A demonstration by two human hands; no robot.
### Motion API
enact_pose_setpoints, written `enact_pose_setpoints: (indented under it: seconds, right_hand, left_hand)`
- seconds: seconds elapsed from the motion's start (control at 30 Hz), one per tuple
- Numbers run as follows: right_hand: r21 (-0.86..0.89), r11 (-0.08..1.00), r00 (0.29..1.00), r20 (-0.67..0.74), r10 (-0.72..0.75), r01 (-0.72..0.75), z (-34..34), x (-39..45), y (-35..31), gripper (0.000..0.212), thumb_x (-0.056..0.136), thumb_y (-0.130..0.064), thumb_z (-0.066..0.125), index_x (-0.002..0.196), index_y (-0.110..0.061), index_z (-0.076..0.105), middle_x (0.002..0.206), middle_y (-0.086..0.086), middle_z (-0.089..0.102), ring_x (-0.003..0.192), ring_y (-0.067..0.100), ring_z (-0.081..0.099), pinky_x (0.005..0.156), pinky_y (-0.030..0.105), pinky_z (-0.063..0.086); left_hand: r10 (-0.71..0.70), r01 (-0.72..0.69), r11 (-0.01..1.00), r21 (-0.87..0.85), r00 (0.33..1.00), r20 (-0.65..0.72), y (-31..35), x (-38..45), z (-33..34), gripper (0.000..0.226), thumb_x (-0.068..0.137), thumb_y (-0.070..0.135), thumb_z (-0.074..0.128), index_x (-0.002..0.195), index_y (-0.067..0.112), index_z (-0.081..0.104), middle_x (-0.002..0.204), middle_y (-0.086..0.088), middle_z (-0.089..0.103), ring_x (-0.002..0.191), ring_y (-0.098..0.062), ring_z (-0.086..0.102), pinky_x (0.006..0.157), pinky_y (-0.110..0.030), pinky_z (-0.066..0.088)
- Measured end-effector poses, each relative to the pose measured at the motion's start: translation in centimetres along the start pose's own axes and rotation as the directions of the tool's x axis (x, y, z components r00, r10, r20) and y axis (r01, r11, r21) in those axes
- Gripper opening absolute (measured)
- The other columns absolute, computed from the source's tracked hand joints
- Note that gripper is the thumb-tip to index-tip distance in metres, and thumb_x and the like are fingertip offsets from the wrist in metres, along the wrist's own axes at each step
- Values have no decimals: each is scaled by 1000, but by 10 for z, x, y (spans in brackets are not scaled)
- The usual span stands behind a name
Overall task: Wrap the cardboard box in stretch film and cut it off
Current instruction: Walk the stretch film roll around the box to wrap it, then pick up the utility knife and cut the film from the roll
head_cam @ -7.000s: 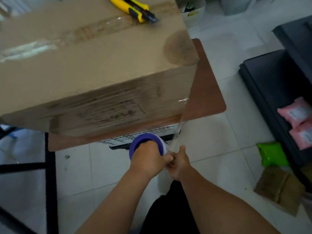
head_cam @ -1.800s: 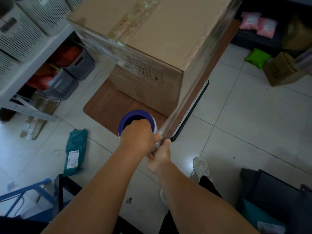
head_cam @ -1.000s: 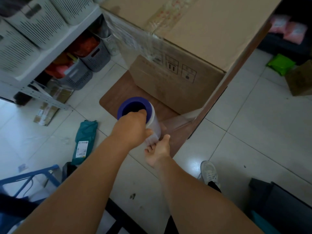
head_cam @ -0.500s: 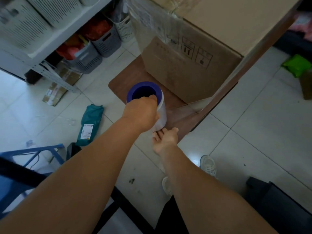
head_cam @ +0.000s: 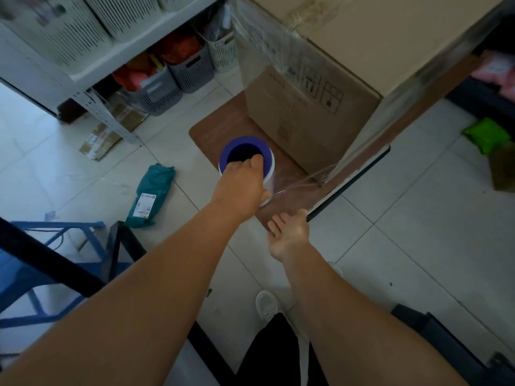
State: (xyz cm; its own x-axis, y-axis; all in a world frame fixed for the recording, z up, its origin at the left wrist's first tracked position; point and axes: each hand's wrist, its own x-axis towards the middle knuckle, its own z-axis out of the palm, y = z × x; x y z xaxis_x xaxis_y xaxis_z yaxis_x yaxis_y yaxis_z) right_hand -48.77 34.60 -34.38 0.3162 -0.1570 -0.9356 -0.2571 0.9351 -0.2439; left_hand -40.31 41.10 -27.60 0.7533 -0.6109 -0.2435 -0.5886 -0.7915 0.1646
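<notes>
Head view: the left hand [head_cam: 239, 190] grips the blue-cored clear stretch-film roll [head_cam: 246, 160] upright, likely to keep film feeding taut around the large brown cardboard box [head_cam: 348, 79] on the wooden table [head_cam: 220, 132]; the right hand [head_cam: 289, 235] hangs open, empty, just below.

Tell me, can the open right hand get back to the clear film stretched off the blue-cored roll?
Probably yes: the right hand hangs open just below the film, with nothing between them.

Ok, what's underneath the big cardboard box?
The big brown cardboard box sits on a brown wooden tabletop with rounded corners. The box covers most of it; the table's legs are hidden.
</notes>
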Motion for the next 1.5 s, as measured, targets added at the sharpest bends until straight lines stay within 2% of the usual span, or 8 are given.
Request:
enact_pose_setpoints:
  seconds: [0.1, 0.27, 0.43, 0.53, 0.77, 0.93, 1.3, 1.5]
  right_hand:
    - [-112, 991, 997, 0, -79, 79, -4, -18, -5, 67, 102, -49, 16, 149, -5, 32, 151, 11, 40, 139, 23, 38, 116, 35, 22]
    - [-283, 931, 972, 27, -232, 231, -8, -53, -17, 66, 103, -49, 19, 142, -2, 44, 142, 12, 51, 129, 22, 49, 108, 34, 31]
    - [-362, 836, 908, 84, -410, 411, -2, -89, -30, 57, 102, -49, 26, 127, -9, 58, 117, 5, 63, 107, 17, 58, 87, 29, 38]
    - [-391, 757, 846, 134, -515, 523, 7, -111, -39, 55, 102, -47, 26, 124, -9, 60, 117, 5, 64, 109, 18, 59, 85, 29, 38]
    - [-405, 539, 663, 291, -690, 739, 36, -149, -71, 42, 102, -48, 24, 104, -19, 55, 117, 6, 63, 107, 19, 58, 88, 30, 39]
    - [-378, 483, 601, 320, -733, 790, 56, -173, -109, 57, 103, -47, 25, 134, -8, 53, 133, 6, 58, 124, 20, 53, 104, 33, 40]
    - [-376, 332, 457, 320, -830, 865, 99, -175, -235, 55, 102, -47, 27, 132, -10, 55, 134, 9, 58, 124, 24, 53, 109, 41, 39]
    - [-436, 288, 456, 355, -816, 853, 119, -152, -335, 42, 100, -41, 35, 120, -11, 57, 107, 5, 60, 99, 21, 54, 84, 30, 39]
  left_hand:
    - [-62, 36, 964, -262, 994, -89, 3, -8, -5, 69, 86, 32, 66, 140, 6, 33, 132, -13, 49, 120, -28, 46, 99, -36, 40]
    - [-281, 101, 807, -582, 932, -229, 11, -25, -18, 48, 90, 32, 60, 133, 12, 48, 130, -5, 54, 118, -19, 50, 95, -29, 40]
    - [-414, 140, 673, -727, 885, -212, 19, -38, -40, 44, 93, 36, 55, 133, 18, 50, 126, 0, 58, 112, -12, 54, 90, -21, 39]
    - [-444, 114, 599, -793, 871, -210, 27, -43, -60, 46, 94, 38, 53, 135, 20, 47, 126, 2, 58, 111, -10, 55, 90, -21, 39]
    - [-395, -13, 566, -824, 873, -285, 49, -35, -116, 49, 94, 43, 49, 139, 22, 43, 123, 7, 59, 99, -2, 53, 87, -21, 40]
    - [-341, -110, 576, -810, 868, -360, 67, -17, -154, 50, 95, 40, 49, 140, 20, 41, 126, 4, 58, 100, -1, 51, 84, -19, 37]
    - [-303, -192, 574, -796, 853, -424, 111, 76, -216, 50, 96, 38, 48, 142, 18, 39, 127, 1, 56, 99, -4, 50, 88, -21, 39]
    - [-271, -178, 601, -779, 872, -408, 145, 166, -234, 50, 95, 37, 49, 142, 22, 39, 131, 2, 56, 115, -11, 55, 100, -30, 43]
